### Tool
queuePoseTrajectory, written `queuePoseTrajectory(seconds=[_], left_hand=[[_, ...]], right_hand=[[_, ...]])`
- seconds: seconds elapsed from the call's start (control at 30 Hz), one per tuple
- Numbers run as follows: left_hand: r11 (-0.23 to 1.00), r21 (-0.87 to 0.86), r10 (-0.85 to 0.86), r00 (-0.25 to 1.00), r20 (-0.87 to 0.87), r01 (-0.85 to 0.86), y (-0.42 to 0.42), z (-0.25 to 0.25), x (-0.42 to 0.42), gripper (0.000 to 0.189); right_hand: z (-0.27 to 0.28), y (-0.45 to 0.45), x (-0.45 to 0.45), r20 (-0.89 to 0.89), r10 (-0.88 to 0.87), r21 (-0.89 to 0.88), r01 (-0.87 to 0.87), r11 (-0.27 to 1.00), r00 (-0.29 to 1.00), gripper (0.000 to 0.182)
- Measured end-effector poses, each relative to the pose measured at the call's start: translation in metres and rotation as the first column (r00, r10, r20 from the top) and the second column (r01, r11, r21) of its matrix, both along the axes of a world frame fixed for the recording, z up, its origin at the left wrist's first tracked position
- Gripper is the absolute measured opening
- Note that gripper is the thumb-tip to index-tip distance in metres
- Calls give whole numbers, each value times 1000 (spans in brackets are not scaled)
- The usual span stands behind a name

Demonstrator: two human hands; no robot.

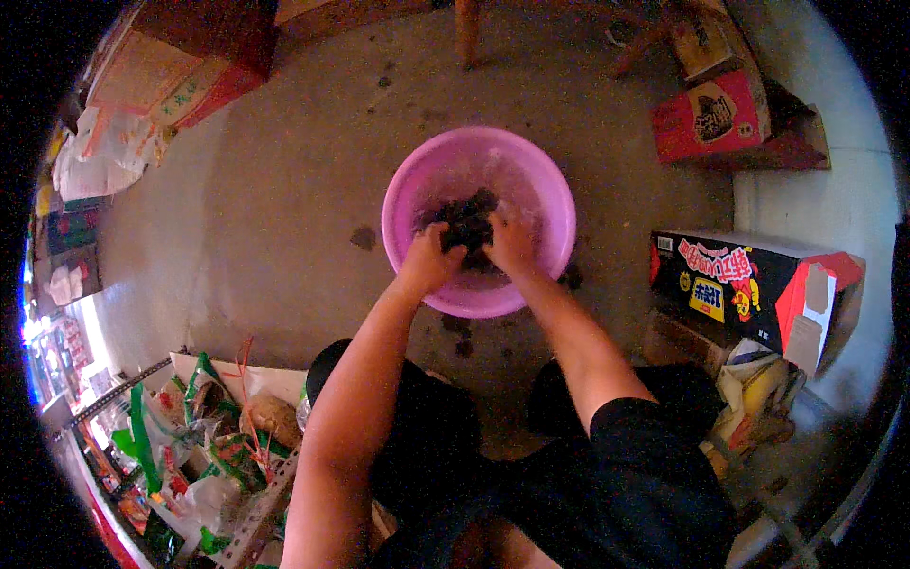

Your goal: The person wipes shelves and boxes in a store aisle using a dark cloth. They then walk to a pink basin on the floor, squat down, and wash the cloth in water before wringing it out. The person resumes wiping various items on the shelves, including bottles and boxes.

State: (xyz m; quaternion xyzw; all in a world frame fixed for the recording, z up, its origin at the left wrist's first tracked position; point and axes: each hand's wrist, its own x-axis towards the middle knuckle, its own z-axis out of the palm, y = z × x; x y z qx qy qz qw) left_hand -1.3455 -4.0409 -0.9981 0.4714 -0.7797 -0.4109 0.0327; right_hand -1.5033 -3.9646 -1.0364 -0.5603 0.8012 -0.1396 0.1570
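A round pink plastic basin (561,206) stands on the floor in front of me. Inside it lies a dark crumpled mass (466,213), in what looks like cloudy liquid; whether it is cloth or something else I cannot tell. My left hand (432,262) reaches in over the near left rim, fingers curled into the near left side of the mass. From the right, my right hand (510,245) has its fingers bent against the opposite side. The fingertips of both hands are partly hidden in the dark material.
Damp dark spots (364,237) mark the concrete floor (284,213) around the basin. To the right are a black printed carton (718,291) and a red carton (711,117). A metal rack (245,512) with bagged goods stands at lower left. A wooden leg (466,32) rises beyond the basin.
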Motion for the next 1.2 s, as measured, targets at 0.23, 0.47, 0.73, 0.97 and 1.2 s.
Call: queuePoseTrajectory(seconds=[0.23, 0.47, 0.73, 0.97, 1.2], left_hand=[[245, 909, 639, 761, 111, -338, -11, 14, -54, 51], [-12, 993, 782, 621, -65, 119, 5, -15, -75, 49], [943, 321, 32, 934, -356, 91, 14, 18, -79, 40], [962, 210, 188, 982, -35, -177, 11, 4, -62, 45], [678, 563, 583, 812, -18, -474, 7, -67, -45, 48]], right_hand=[[41, 19, -16, 720, -115, -77, 244, 967, 684, 25], [91, 33, 6, 658, -20, -393, 365, 844, 753, 35], [53, 7, 9, 539, -163, -362, 402, 841, 827, 40], [9, -13, 4, 768, -488, 271, 480, 834, 415, 52], [-51, 11, -57, 542, -556, 317, 460, 830, 630, 53]])
